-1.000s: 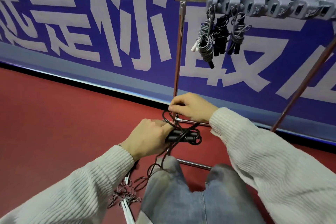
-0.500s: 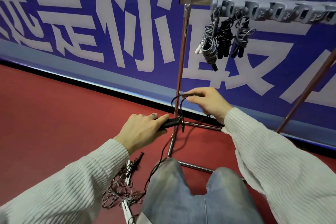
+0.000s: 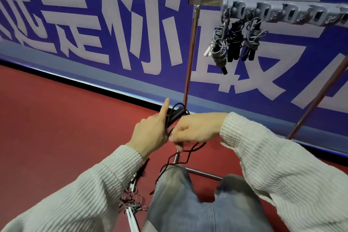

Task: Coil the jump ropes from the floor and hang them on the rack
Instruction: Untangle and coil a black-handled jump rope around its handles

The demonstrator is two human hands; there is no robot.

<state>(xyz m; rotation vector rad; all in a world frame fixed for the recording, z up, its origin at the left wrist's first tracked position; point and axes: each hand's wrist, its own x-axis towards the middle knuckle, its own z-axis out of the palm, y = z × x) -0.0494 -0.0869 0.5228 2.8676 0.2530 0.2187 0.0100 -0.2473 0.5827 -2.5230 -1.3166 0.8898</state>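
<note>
My left hand grips the black handles of a black jump rope, index finger pointing up. Right beside it, my right hand pinches the rope's black cord, which loops over the handles and trails down past my knee. A metal rack stands in front of me; its grey hook bar carries three coiled ropes at its left end. More tangled ropes with white handles lie on the floor by my left leg.
The floor is red. A blue banner wall with large white characters runs close behind the rack. The rack's base tube crosses the floor just ahead of my knees. A slanted brown pole rises at the right.
My right hand has come down from above the handles to just beside my left hand, carrying the cord around them. My left index finger has lifted straight.
</note>
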